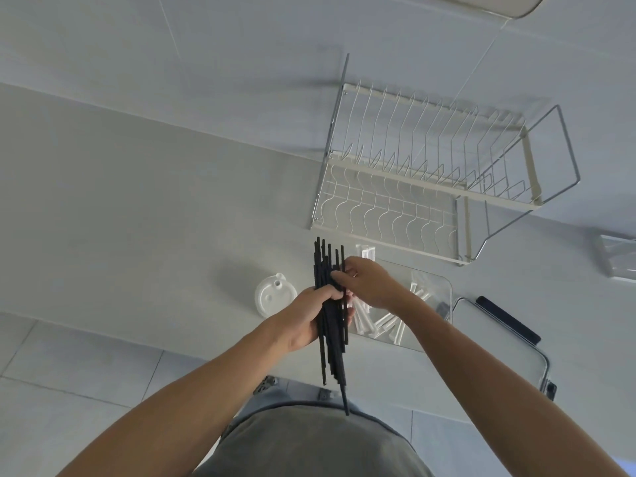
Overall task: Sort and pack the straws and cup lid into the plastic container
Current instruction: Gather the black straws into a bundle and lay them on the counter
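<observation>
A bundle of several black straws [331,352] stands upright above the counter edge, gripped round its middle by my left hand [309,318]. My right hand [368,280] pinches the bundle's upper part from the right. One straw sticks out lower than the others. Behind my hands lies a clear plastic container [442,287] with several white straws [375,321] in it. A white round cup lid [273,295] lies flat on the counter left of the bundle.
A white wire dish rack [430,173] stands at the back right against the wall. The container's clear lid with a dark clip [506,320] lies to the right. Another clear plastic piece [617,258] sits at the far right edge.
</observation>
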